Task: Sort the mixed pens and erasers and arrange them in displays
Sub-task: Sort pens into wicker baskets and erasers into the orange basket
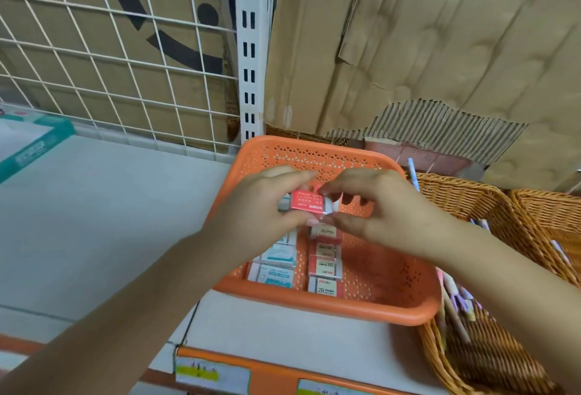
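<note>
Pinching red eraser (309,203) with left hand (261,206) and right hand (377,215) above orange basket (314,308); likely squaring it to extend red column (325,264) below.

Both forearms bare, coming in from the lower left and lower right and meeting mid-frame. Left hand (261,206) grips a small red eraser (309,201), fingers over the top, thumb underneath. Right hand (380,209) pinches the eraser's right end between index fingertip and thumb, other fingers curled. Backs of both hands face the camera, fingertips almost touching.
</note>
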